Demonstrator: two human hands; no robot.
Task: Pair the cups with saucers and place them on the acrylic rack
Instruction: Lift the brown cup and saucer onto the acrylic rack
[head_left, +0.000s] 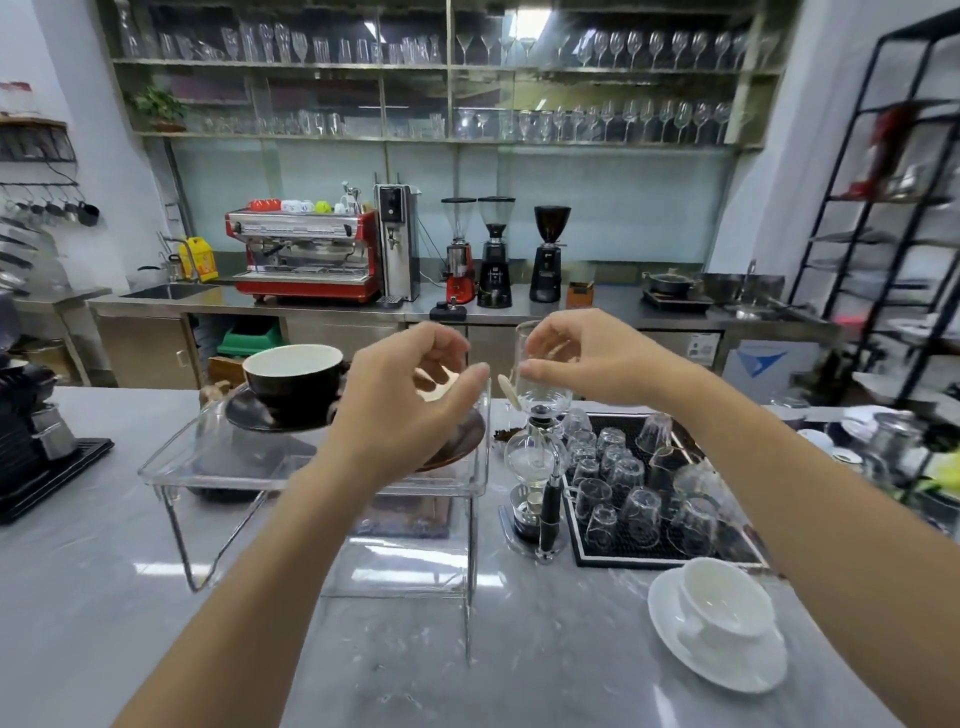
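Head view, looking forward and down over a grey marble table (130, 597) in a café bar; a clear acrylic rack (218, 470) stands on the table left of centre, raised on bent legs; on its top shelf, toward the left, a black cup (293, 382) with a white inside sits on a black saucer (249, 415); to the right on the same shelf lies a brown saucer (460, 439), mostly hidden behind the left hand (410, 400); both bare forearms reach in from the bottom edge; the left hand hangs above the brown saucer with its fingers (441, 345) curled loosely and the thumb out, gripping nothing that shows; the right hand (587, 358) is raised just beside it, fingers bent inward and thumb pointing left, in front of the upper glass of a siphon coffee maker (537, 462); whether it touches the glass I cannot tell; the thumbs of both hands nearly meet; near the right edge of the table, close to the viewer, a white cup (724, 597) rests on a white saucer (727, 670), well apart from the rack; behind it a black mat (623, 558) holds upturned glasses; a red espresso machine (306, 254) and three grinders stand on the back counter.
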